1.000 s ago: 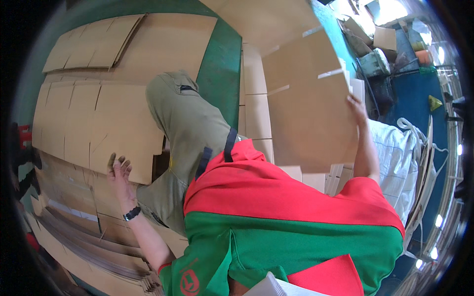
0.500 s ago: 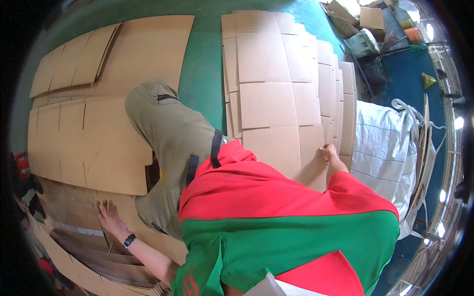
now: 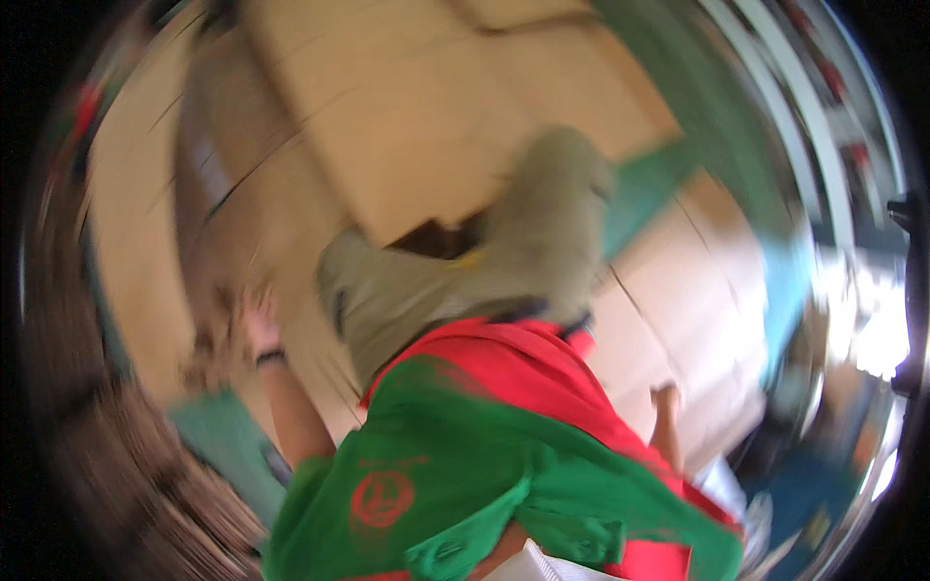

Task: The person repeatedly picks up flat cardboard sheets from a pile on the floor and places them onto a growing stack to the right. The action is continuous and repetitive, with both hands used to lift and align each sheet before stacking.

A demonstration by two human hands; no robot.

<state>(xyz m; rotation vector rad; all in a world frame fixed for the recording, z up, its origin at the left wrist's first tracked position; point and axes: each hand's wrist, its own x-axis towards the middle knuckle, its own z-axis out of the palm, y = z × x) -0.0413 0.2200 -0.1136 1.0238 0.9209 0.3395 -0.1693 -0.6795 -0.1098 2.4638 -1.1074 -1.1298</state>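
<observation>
The picture is smeared by motion. My left hand (image 3: pixel 259 321), with a dark band at the wrist, lies with fingers stretched out over brown cardboard (image 3: pixel 291 208) to the left of my bent leg. On my other side, my right hand (image 3: pixel 665 397) has its fingers curled at a creased cardboard sheet (image 3: pixel 668 300) in a lighter stack; it appears to grip the sheet, though blur hides the fingertips. Ahead of my knees lies a broad stack of flat cardboard (image 3: pixel 417 126).
A long cardboard piece (image 3: pixel 145 223) stretches along the left, with stacked cardboard edges (image 3: pixel 145 484) at lower left. Green floor (image 3: pixel 644 198) shows between the stacks. A white bag (image 3: pixel 722 484) and blurred clutter (image 3: pixel 843 407) are at the right.
The view has swung to the right across the scene, so the stacks appear rotated. My left hand still lies open on cardboard; my right hand stays by the lighter stack.
</observation>
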